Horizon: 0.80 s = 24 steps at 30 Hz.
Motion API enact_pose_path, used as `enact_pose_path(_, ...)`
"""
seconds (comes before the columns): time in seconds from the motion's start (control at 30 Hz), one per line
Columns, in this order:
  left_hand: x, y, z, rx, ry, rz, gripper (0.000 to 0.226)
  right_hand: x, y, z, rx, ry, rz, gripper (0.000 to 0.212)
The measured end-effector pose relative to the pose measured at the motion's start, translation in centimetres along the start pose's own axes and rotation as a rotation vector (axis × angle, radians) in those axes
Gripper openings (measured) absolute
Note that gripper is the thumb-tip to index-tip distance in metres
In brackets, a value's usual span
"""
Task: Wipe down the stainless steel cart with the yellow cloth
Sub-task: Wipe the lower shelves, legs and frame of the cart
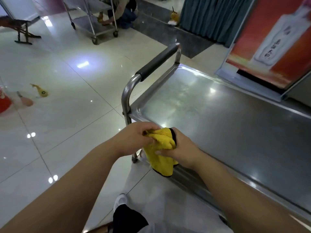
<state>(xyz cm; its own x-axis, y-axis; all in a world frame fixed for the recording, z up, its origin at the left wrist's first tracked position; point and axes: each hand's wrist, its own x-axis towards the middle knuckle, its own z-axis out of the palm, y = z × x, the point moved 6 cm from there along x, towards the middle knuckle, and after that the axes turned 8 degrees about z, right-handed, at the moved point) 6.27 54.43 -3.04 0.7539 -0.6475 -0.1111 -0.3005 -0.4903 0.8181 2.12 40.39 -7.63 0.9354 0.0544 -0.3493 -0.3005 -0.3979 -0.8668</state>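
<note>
Left hand (134, 140), right hand (178, 148) gripping yellow cloth (161, 148) (bunched), beside cart (218, 115)

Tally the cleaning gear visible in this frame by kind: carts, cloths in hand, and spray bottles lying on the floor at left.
Stainless steel carts: 2, the near cart and a far cart
Yellow cloths in hand: 1, the yellow cloth, gripped by the left hand and the right hand
Spray bottles on the floor at left: 2, a yellow bottle and a pink bottle
Total: 5
</note>
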Motion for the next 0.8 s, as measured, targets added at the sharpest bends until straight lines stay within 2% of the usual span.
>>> enact_pose_path(0.2,2.2,-1.6,-3.8,0.032,-0.065,0.053,0.028,2.3,-1.3,1.0,-0.029,0.172,0.095,0.053)
enact_pose_path(0.37,3.5,-2.5,-4.5,0.058,-0.06,0.054,0.033,1.3,-1.1,0.6,0.079,0.326,0.146,0.052)
enact_pose_path(0.6,1.5,-2.4,-1.9,-0.065,0.097,0.024,0.017,-3.7,2.5,-0.6,0.153,0.449,0.167,0.044)
enact_pose_path(0.7,0.3,-2.4,0.6,-0.065,0.09,0.0,0.017,-6.1,4.5,-1.0,0.159,0.461,0.168,0.042)
enact_pose_path(0.8,-0.4,-2.5,2.9,-0.029,0.059,-0.027,0.02,-8.1,6.3,-1.3,0.161,0.479,0.181,0.05)
